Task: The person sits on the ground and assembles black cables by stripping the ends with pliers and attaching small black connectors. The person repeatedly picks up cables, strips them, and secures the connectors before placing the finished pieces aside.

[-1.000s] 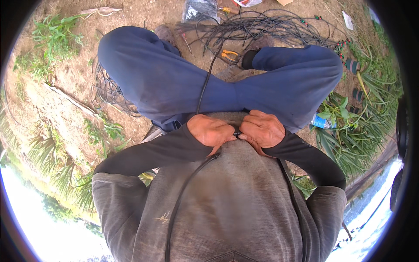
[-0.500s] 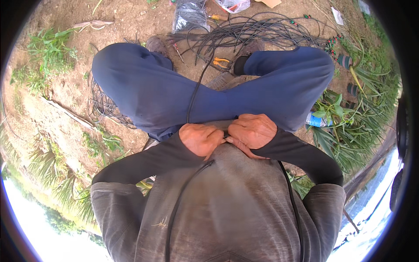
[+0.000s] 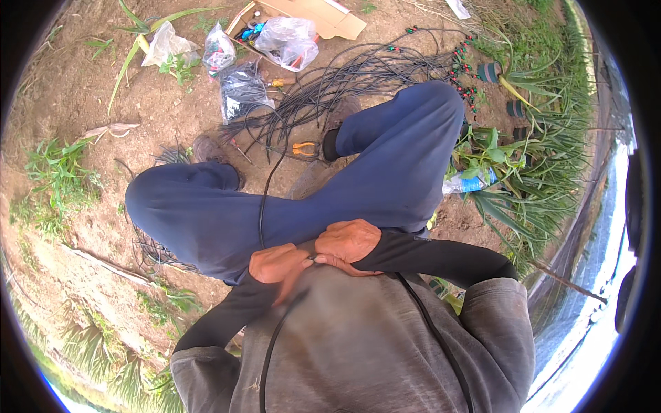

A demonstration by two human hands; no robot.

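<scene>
Both my hands meet low in front of my grey shirt. My left hand (image 3: 275, 263) is closed, fingertips pinched on a small dark piece (image 3: 312, 259) that looks like the end of a thin black tube. My right hand (image 3: 348, 241) is closed too, its thumb and fingers pressing on the same piece. The fingers mostly hide it. A thin black tube (image 3: 264, 210) runs from the ground across my blue trousers to my left hand. Two more black lengths lie down my shirt; the left one (image 3: 273, 341) has a blurred end below my left hand.
Beyond my feet lies a bundle of black tubes (image 3: 372, 69) with red and green ends (image 3: 463, 67). Orange-handled pliers (image 3: 303, 149), a yellow-handled tool (image 3: 280, 82), a bag of black parts (image 3: 242, 94) and a cardboard box (image 3: 344, 19) are nearby. A bottle (image 3: 471, 182) lies by plants at right.
The view has shifted, bringing the box and bags further into sight. My hands stay together at the small dark piece; the left fingers are now partly blurred by motion.
</scene>
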